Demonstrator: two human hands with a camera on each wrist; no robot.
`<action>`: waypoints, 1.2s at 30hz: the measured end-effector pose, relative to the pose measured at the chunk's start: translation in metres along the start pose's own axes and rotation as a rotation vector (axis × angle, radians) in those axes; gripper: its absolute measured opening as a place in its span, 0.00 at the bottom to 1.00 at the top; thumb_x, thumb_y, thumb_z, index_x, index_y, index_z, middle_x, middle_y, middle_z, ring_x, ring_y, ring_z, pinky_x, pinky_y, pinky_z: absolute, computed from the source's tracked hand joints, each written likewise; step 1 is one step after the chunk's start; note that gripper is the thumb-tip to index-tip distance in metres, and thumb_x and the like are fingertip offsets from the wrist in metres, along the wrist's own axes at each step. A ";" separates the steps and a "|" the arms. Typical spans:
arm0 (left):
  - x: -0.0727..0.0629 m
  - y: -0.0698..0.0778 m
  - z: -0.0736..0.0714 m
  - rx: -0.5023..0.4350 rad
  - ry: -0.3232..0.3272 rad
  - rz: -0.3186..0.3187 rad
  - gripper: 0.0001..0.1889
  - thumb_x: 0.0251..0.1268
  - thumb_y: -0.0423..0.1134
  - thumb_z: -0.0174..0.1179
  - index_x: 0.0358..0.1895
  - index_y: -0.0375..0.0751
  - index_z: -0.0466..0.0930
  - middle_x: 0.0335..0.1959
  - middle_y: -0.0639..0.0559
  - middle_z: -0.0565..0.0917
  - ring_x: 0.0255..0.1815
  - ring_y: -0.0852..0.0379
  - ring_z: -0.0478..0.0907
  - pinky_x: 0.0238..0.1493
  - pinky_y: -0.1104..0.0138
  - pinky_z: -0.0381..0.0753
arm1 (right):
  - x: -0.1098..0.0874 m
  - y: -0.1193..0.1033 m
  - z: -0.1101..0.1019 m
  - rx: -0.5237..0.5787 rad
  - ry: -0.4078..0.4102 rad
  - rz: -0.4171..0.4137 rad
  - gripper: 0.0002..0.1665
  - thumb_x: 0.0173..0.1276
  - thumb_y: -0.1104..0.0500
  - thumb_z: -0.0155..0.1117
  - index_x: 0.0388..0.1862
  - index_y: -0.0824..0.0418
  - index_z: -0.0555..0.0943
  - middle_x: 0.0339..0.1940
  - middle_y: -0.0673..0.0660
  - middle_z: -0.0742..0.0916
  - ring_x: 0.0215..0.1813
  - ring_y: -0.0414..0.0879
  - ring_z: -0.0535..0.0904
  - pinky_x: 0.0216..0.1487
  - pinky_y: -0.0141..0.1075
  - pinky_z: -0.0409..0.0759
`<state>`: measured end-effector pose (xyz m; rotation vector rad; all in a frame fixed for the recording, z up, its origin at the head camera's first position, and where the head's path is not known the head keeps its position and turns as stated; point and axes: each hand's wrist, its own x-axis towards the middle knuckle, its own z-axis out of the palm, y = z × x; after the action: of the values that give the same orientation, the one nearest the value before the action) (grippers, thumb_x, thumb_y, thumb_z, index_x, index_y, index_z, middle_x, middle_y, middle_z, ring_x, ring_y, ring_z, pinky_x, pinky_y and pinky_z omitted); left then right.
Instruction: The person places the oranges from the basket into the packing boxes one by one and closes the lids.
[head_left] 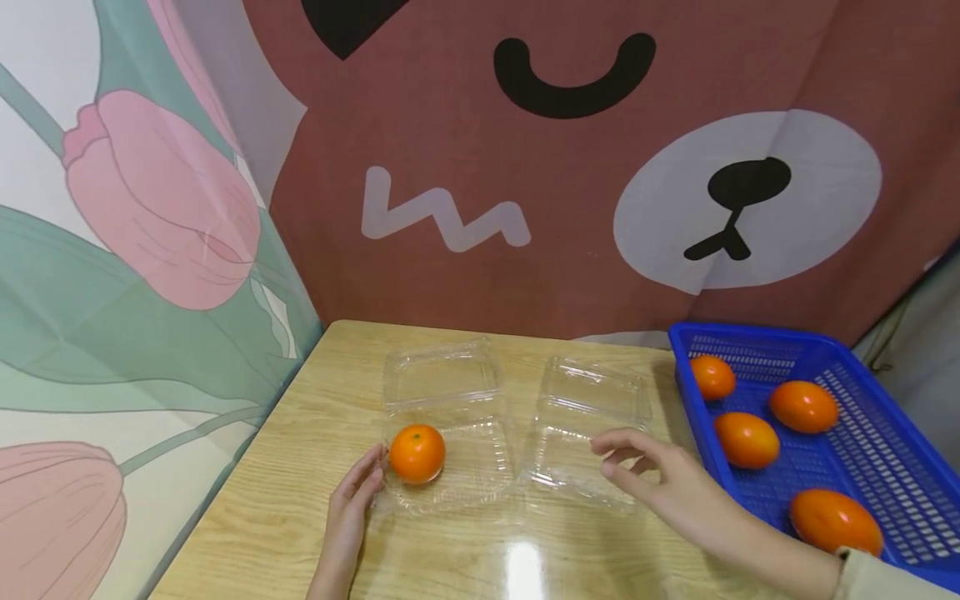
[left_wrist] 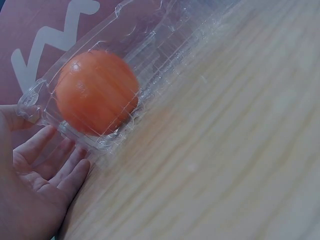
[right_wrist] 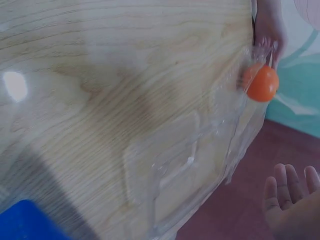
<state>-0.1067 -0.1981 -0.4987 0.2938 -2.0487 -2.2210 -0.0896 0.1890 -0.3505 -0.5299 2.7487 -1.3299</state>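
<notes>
Two clear plastic clamshell containers lie opened on the table, lids folded back toward the wall. The left container (head_left: 468, 462) holds one orange fruit (head_left: 417, 454) near its left side. My left hand (head_left: 356, 490) is at that container's left edge. In the left wrist view, the thumb and index finger pinch its rim beside the orange fruit (left_wrist: 97, 92), the other fingers lying loose along the outside. My right hand (head_left: 667, 479) hovers over the right side of the second container (head_left: 573, 450), fingers loosely bent with nothing between them. The right wrist view shows these fingers apart from the plastic.
A blue plastic basket (head_left: 806, 350) with several orange fruits (head_left: 804, 407) stands at the table's right side. Behind the wooden table (head_left: 457, 558) hangs a cloth with a bear face (head_left: 585, 275). A flower-print cloth (head_left: 150, 350) covers the left wall.
</notes>
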 end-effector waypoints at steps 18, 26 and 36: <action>0.000 -0.001 -0.001 -0.012 0.016 0.026 0.26 0.76 0.37 0.53 0.71 0.27 0.64 0.65 0.53 0.76 0.56 0.74 0.75 0.57 0.79 0.72 | -0.030 0.047 -0.049 -0.216 0.157 0.057 0.13 0.73 0.57 0.62 0.55 0.54 0.82 0.48 0.51 0.87 0.43 0.30 0.79 0.40 0.31 0.79; 0.000 0.000 0.000 0.004 0.002 0.018 0.26 0.77 0.40 0.52 0.71 0.30 0.65 0.70 0.41 0.70 0.57 0.75 0.74 0.57 0.79 0.72 | -0.040 0.065 -0.071 -0.233 0.155 0.172 0.17 0.75 0.52 0.60 0.57 0.58 0.81 0.51 0.57 0.86 0.42 0.25 0.78 0.38 0.25 0.79; 0.001 -0.001 -0.001 0.008 0.006 0.019 0.26 0.77 0.39 0.52 0.71 0.29 0.65 0.70 0.38 0.69 0.56 0.75 0.75 0.57 0.79 0.72 | -0.041 0.100 -0.101 -0.351 0.191 0.233 0.22 0.76 0.50 0.58 0.57 0.65 0.80 0.54 0.69 0.83 0.44 0.38 0.80 0.39 0.49 0.79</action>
<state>-0.1071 -0.1991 -0.4996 0.2797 -2.0485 -2.1992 -0.0982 0.3354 -0.3683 -0.0874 3.1001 -0.8956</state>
